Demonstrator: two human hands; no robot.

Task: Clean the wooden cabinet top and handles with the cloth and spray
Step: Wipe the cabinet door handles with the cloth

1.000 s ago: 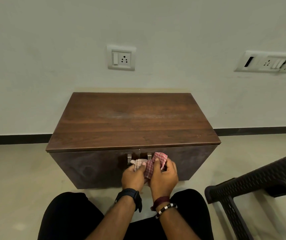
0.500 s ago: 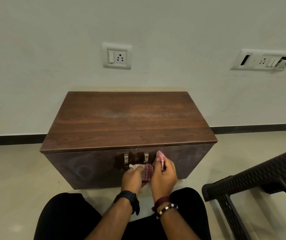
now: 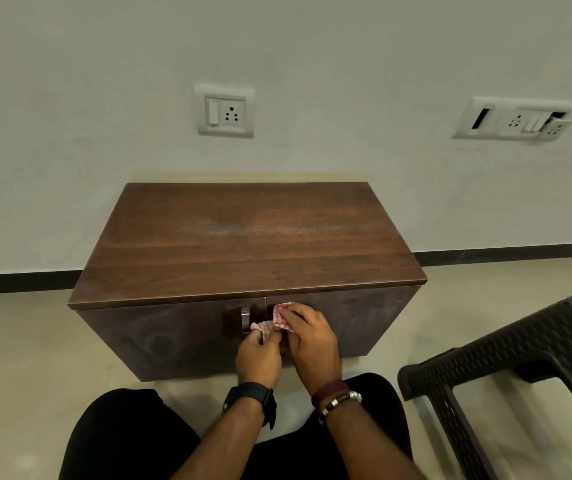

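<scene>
Wooden cabinet, dark brown with two front doors, stands on the pale floor against the wall, both hands working a cloth at its handles

Head view: the red-and-white checked cloth is stretched between the hands just under the top's front edge; the right hand pinches its upper end over the right door's handle, which is hidden, while the left hand clenches the bunched lower end just beside the silver metal left handle. A pale smear crosses the top; a black woven-pattern plastic chair stands at right
</scene>
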